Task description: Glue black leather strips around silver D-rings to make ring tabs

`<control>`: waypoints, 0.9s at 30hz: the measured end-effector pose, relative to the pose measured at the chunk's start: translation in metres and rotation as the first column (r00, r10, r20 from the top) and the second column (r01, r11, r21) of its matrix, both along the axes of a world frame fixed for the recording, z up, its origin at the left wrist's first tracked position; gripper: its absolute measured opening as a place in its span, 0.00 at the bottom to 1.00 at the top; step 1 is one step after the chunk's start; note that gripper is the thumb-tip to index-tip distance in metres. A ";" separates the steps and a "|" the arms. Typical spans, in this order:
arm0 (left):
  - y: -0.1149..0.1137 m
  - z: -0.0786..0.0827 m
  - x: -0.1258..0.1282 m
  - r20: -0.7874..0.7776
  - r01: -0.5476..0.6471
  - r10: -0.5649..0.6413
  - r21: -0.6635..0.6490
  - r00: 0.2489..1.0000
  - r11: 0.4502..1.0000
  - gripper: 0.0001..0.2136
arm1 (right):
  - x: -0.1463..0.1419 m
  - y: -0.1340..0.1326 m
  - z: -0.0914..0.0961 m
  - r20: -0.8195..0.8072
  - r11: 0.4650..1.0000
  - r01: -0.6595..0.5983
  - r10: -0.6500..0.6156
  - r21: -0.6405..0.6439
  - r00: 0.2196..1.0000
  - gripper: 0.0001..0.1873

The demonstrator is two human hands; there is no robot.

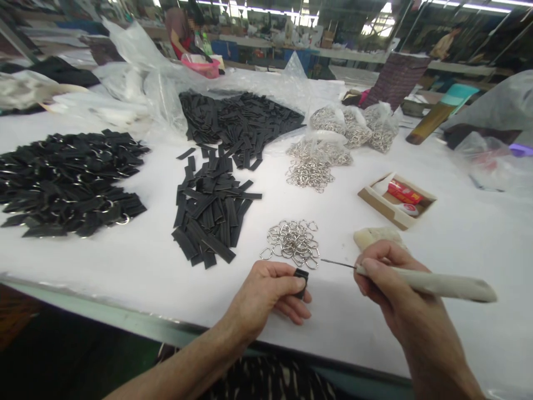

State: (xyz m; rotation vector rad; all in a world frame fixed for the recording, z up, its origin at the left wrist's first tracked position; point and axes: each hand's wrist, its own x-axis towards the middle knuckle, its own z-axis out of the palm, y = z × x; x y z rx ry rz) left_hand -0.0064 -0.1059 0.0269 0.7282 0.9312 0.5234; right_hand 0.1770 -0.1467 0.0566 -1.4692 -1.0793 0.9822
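Between thumb and fingers, my left hand (277,291) pinches a small folded black strip (301,274) just in front of a small pile of metal D-rings (293,241). My right hand (395,289) grips a tool wrapped in pale material (447,284), whose thin metal tip (338,263) points left toward the rings, apart from the strip. Left of the rings lies a heap of flat black strips (212,214). A pale yellowish block (378,238) sits just behind my right hand. Whether a ring is in the folded strip cannot be seen.
Far left, black strips with rings (70,183) form a heap. More black strips (241,119) and bagged rings (353,125) lie farther back. A cardboard tray (397,200) holds a red tube; a teal-lidded bottle (441,114) lies right. A person (183,30) is across the table.
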 end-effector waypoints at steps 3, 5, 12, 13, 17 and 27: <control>-0.001 0.002 -0.010 -0.011 -0.051 0.051 0.014 0.999 0.999 0.08 | -0.006 -0.005 -0.003 0.277 0.996 -0.040 0.015 0.085 0.961 0.06; 0.000 0.005 -0.023 -0.019 -0.101 0.102 0.039 0.995 0.994 0.08 | -0.010 -0.004 -0.006 0.388 0.980 -0.073 -0.005 0.187 0.922 0.04; 0.003 0.025 -0.092 -0.198 -0.336 0.399 0.289 0.895 0.897 0.08 | -0.024 -0.001 -0.025 0.541 0.922 -0.228 0.024 0.314 0.841 0.06; 0.004 0.027 -0.104 -0.224 -0.369 0.452 0.330 0.864 0.869 0.08 | -0.025 -0.002 -0.029 0.582 0.929 -0.224 0.010 0.296 0.813 0.07; 0.016 0.027 -0.151 -0.306 -0.431 0.648 0.543 0.697 0.721 0.09 | -0.027 -0.006 -0.047 0.667 0.948 -0.230 0.025 0.220 0.745 0.09; 0.082 0.031 -0.242 -0.411 -0.240 0.873 0.848 0.263 0.472 0.12 | -0.041 -0.001 -0.064 0.663 0.912 -0.215 -0.080 0.350 0.744 0.13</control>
